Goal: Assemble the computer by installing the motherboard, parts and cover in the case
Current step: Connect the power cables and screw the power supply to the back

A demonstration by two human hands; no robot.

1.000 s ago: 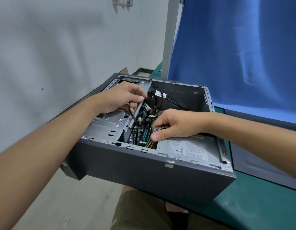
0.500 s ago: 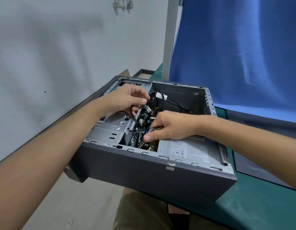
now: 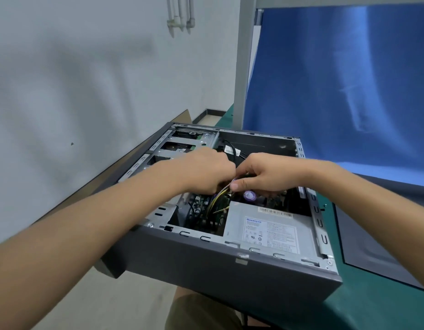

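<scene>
An open grey computer case (image 3: 230,270) lies on its side at the corner of a green table (image 3: 372,306). Inside it I see the green motherboard (image 3: 201,206), a silver power supply (image 3: 270,229) and a bundle of yellow, purple and black wires (image 3: 220,198). My left hand (image 3: 206,172) is curled over the wires above the motherboard. My right hand (image 3: 261,177) meets it from the right and pinches the wire bundle between thumb and fingers. What the left fingers hold is hidden under the hand.
A dark grey cover panel (image 3: 382,234) lies flat on the table right of the case. The silver drive cage (image 3: 182,146) fills the case's far left. A blue backdrop (image 3: 337,91) and a grey post (image 3: 244,63) stand behind. The case overhangs the table's left edge.
My left hand left the drive cage bar and moved right to the wires. My right hand lifted from the power supply's edge and came up to meet it. The view tilted upward.
</scene>
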